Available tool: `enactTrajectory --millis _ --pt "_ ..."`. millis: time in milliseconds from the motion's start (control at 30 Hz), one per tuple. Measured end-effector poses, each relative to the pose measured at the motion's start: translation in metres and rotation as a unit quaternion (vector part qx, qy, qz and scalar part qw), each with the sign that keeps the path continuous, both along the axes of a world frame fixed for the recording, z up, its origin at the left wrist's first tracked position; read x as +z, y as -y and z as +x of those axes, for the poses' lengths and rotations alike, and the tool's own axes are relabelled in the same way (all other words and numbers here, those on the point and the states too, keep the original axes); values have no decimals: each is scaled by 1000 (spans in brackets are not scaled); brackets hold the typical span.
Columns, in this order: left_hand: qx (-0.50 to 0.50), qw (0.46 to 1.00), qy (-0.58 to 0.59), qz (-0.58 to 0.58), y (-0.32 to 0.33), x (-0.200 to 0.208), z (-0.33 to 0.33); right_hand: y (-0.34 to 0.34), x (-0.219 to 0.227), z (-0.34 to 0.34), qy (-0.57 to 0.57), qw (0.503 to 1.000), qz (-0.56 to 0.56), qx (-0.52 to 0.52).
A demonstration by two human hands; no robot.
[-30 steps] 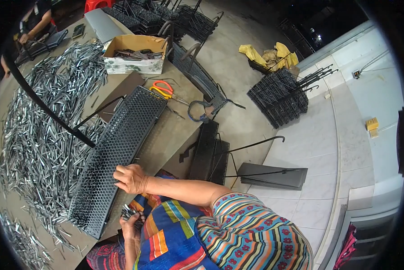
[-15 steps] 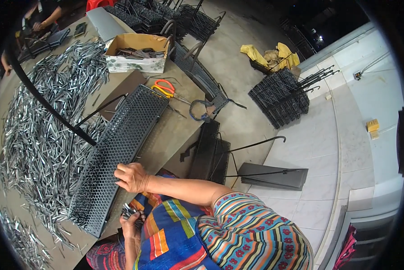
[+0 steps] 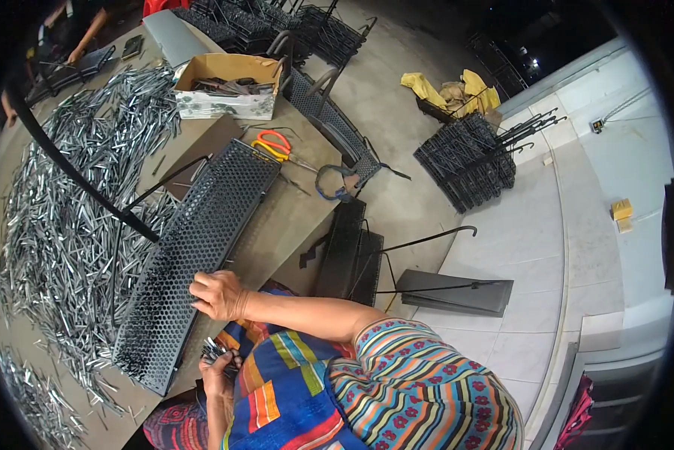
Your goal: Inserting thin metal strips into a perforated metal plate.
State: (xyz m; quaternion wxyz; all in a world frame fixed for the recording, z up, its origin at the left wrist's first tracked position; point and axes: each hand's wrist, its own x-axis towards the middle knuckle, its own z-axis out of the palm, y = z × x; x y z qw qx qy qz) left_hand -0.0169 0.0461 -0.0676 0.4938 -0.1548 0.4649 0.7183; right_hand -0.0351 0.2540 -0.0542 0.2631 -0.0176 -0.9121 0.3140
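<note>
A long black perforated metal rack [image 3: 202,217] lies slanted along the table edge, its holes filled with short upright pieces toward the near left end. My right hand [image 3: 217,295] is closed, fingers curled and pinched at the rack's inner edge; whatever is between the fingertips is hidden. Lower down, close to my lap, my left hand [image 3: 218,369] is closed around a bunch of short metal rods [image 3: 214,349], their ends poking out above the fingers. Beyond the rack spreads a big heap of loose metal rods [image 3: 74,217]. A curved black bar [image 3: 67,169] crosses over it.
A cardboard box [image 3: 224,109] holding dark pieces and orange-handled scissors [image 3: 272,145] are at the table's far end. Black racks [image 3: 464,161] are stacked on the floor to the right, near yellow sacks [image 3: 457,90]. Another person's arm [image 3: 88,37] reaches in at upper left.
My hands stay almost in place, the right one barely shifted at the rack's edge. At upper left, the other person's arm has moved, now reaching lower toward their rack.
</note>
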Motion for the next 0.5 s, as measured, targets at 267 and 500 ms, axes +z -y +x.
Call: enactTrajectory --millis 267,500 --pt "-5 1000 0 -12 0 1 -1 -1 2 0 5 1000 2 -1" --pt "-5 1000 1 -8 -3 3 -3 -3 5 -3 7 1000 6 -1"
